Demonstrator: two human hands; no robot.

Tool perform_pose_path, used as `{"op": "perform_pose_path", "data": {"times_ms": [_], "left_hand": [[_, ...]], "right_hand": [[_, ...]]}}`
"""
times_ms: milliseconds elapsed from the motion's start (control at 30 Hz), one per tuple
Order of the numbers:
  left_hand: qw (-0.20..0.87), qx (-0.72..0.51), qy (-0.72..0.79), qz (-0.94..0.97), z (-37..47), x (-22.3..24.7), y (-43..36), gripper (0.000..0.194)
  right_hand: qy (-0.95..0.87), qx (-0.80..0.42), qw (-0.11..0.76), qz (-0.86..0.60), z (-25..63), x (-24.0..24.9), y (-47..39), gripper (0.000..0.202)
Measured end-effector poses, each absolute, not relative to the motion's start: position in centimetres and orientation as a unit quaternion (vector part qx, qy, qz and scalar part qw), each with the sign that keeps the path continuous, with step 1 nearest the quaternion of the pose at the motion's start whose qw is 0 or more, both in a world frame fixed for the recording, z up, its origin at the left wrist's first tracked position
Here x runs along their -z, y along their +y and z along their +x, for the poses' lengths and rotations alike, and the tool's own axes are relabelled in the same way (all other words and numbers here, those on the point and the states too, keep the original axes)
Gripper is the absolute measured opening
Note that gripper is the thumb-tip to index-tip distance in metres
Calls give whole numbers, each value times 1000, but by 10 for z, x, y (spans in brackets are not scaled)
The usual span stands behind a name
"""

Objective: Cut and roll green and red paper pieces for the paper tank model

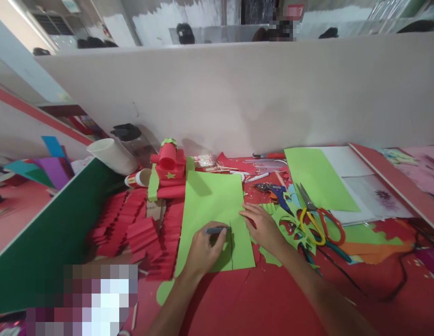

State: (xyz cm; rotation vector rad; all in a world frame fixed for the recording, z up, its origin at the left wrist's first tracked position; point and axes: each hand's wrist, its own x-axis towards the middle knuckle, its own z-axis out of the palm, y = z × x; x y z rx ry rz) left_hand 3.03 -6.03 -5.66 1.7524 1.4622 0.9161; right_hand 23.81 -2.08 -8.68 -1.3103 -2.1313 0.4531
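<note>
A green paper sheet [213,200] lies on the red table in front of me, with a dark, slightly wavy line running down its lower right part. My left hand [206,247] rests on the sheet, its fingers closed round a dark pen [216,230] whose end is near the line. At the sheet's right edge, my right hand [262,226] lies palm down with its fingers apart, touching the paper and holding nothing. Green cut-out scraps [285,219] lie just right of that hand.
Scissors [316,212] and a blue glue gun [278,190] lie to the right. Red fringed paper strips [145,228], a red paper model [169,170] and a white cup [113,156] are at the left. A pale partition [217,93] stands behind.
</note>
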Motion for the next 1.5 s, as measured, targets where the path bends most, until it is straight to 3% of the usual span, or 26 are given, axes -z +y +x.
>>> {"op": "perform_pose_path", "data": {"times_ms": [167, 500, 600, 700, 767, 900, 967, 1067, 1133, 1333, 1500], "left_hand": [[355, -358, 551, 665, 27, 57, -64, 27], [388, -394, 562, 615, 24, 61, -68, 31], [404, -408, 565, 592, 23, 64, -67, 33], [421, -427, 559, 573, 22, 67, -67, 33], [436, -448, 549, 555, 22, 68, -66, 33], [452, -492, 536, 516, 21, 64, -66, 30], [448, -507, 539, 502, 20, 63, -66, 29], [444, -529, 550, 469, 17, 66, -64, 30], [449, -550, 550, 440, 14, 71, -63, 32], [480, -568, 530, 408, 10, 84, -59, 37], [495, -581, 521, 383, 10, 84, -58, 38]], "right_hand": [[-755, -232, 332, -515, 242, 81, -18, 38], [-574, -501, 455, -461, 235, 67, 3, 33], [-553, -524, 419, -494, 233, 63, 10, 37], [-583, -563, 312, -496, 234, 59, 10, 41], [-588, -599, 287, -462, 232, 56, 5, 47], [-535, -629, 400, -398, 215, 49, -16, 84], [-551, -637, 386, -377, 205, 47, -28, 85], [-634, -604, 324, -358, 196, 50, -40, 48], [-676, -543, 317, -383, 196, 54, -40, 38], [-706, -463, 334, -419, 209, 50, -20, 56], [-855, -298, 203, -372, 217, 42, -17, 50]]}}
